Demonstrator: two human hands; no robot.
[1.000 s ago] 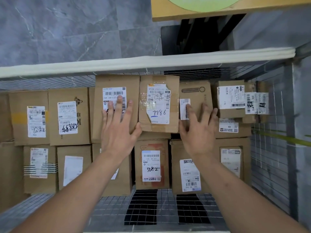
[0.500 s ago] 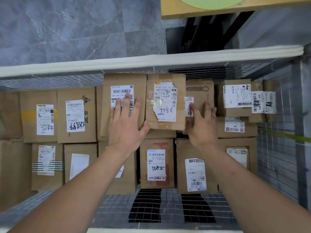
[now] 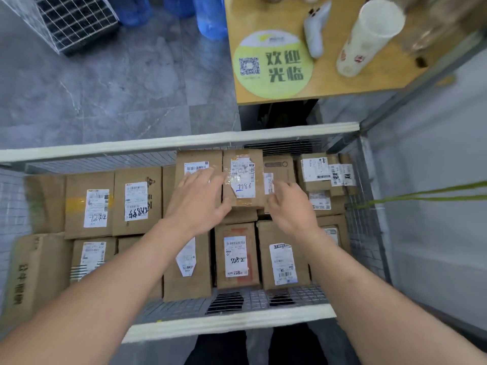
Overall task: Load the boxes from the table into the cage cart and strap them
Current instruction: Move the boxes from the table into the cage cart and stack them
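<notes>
cardboard boxes [image 3: 137,201] with white shipping labels fill the wire cage cart [image 3: 181,142], packed side by side in rows from the near rail to the far rail. one box marked 7786 [image 3: 243,177] sits higher than its neighbours at the far middle of the load, its label taped over with clear tape. the left hand [image 3: 196,200] lies palm down just left of that box, over the neighbouring box with a barcode label [image 3: 196,164], fingers spread and loose, thumb at the 7786 box's near left corner; whether the palm presses the cardboard i cannot tell. the right hand [image 3: 288,204] hangs just right of the 7786 box, fingers apart and slightly curled, gripping nothing; contact with the box is blurred. nearer, a box marked 5082 [image 3: 235,256] stands between 2 other labelled boxes. a green strap [image 3: 432,194] runs from the cart's right wall off to the right. beyond the far rail, a wooden table [image 3: 324,85] carries a round green sticker [image 3: 272,64], a white cup [image 3: 369,38] and a small white object [image 3: 315,30]. blue water bottles [image 3: 210,17] stand on the grey tiled floor [image 3: 118,96].
</notes>
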